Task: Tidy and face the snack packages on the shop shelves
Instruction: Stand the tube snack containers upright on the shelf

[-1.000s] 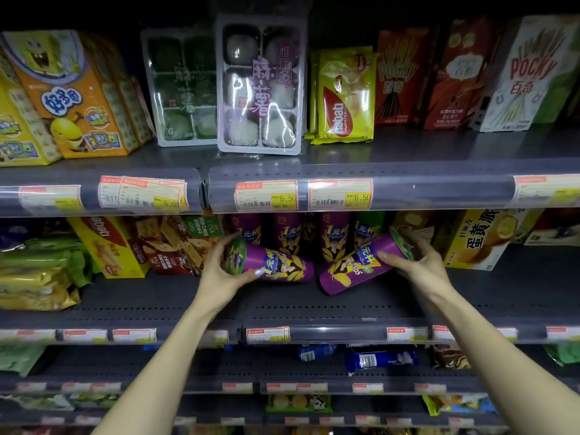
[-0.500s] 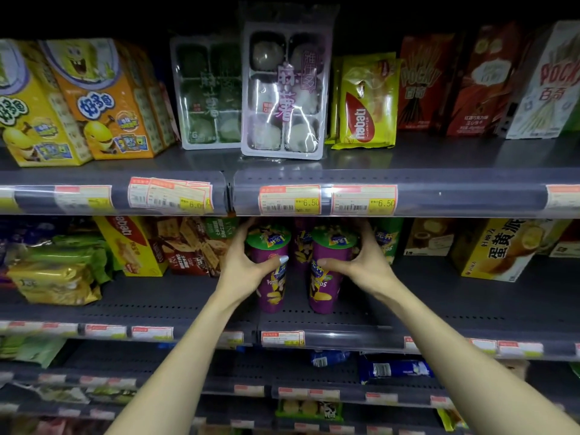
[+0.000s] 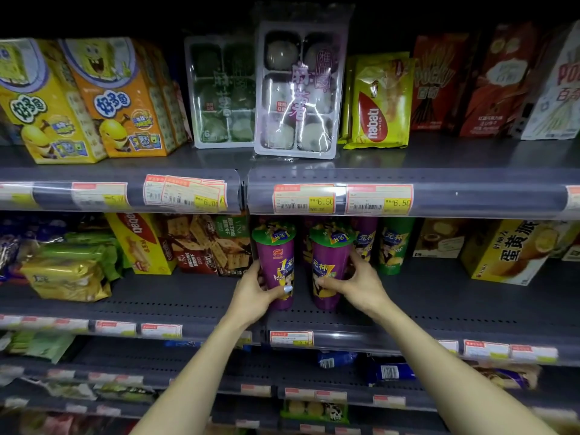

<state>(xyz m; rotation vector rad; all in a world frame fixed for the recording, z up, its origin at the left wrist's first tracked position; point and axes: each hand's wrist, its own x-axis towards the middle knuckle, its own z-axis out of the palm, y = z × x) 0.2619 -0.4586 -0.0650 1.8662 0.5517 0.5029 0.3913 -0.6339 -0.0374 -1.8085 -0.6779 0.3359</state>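
Note:
Two purple potato-chip cups with green lids stand upright side by side on the middle shelf (image 3: 188, 304). My left hand (image 3: 255, 291) grips the left cup (image 3: 276, 259) low down, thumb across its front. My right hand (image 3: 357, 282) grips the right cup (image 3: 329, 262) from its right side. Behind them stand more cups of the same kind, purple (image 3: 365, 238) and green (image 3: 392, 246), partly hidden.
Left of the cups are a cracker box (image 3: 207, 243), a yellow wafer box (image 3: 141, 243) and green and gold bags (image 3: 67, 265). A yellow egg-pie box (image 3: 508, 249) stands to the right. The top shelf holds mochi trays (image 3: 298, 89), cartoon boxes (image 3: 122, 98) and Pocky boxes (image 3: 439, 83).
A second ago both cups lay tipped on their sides in my hands. They have been stood upright, and my hands have slid down from their lids to their lower bodies.

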